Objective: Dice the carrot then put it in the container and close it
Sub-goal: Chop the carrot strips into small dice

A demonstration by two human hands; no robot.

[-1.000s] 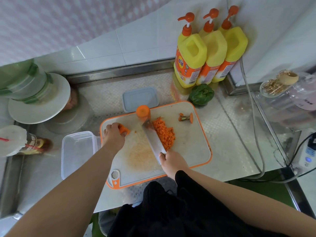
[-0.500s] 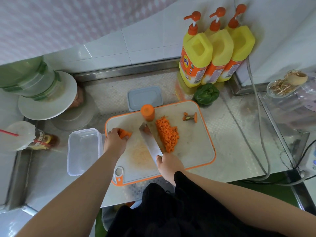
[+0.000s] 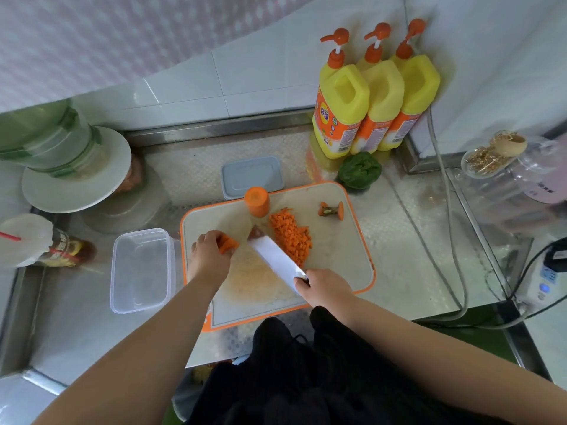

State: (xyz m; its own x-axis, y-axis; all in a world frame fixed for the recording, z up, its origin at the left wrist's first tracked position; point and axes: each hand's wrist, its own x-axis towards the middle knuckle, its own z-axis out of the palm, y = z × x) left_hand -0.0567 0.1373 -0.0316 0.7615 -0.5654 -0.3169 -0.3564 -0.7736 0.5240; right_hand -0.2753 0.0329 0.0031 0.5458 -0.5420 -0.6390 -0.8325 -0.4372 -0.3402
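1. Change: half a second ago the cleaver [image 3: 276, 260] blade lay close beside the diced carrot pile [image 3: 291, 237]; it now stands slightly apart from the pile, angled toward the carrot piece [image 3: 228, 243]. Judgement: the next cut is being set up.
2. Left hand [image 3: 210, 256]: fingers curled onto the carrot piece, pinning it to the cutting board [image 3: 340, 265] near the board's left edge.
3. Right hand [image 3: 325, 288]: grip closed around the cleaver handle, which it hides.
4. Orientation: the cleaver's long axis runs diagonally, tip to the far left. The carrot piece's axis cannot be determined.
5. An uncut carrot stub [image 3: 257, 201] stands upright at the board's far edge.
6. The clear container [image 3: 139, 271] sits open just left of the board; its lid [image 3: 251, 176] lies behind the board. Dicing is unfinished.
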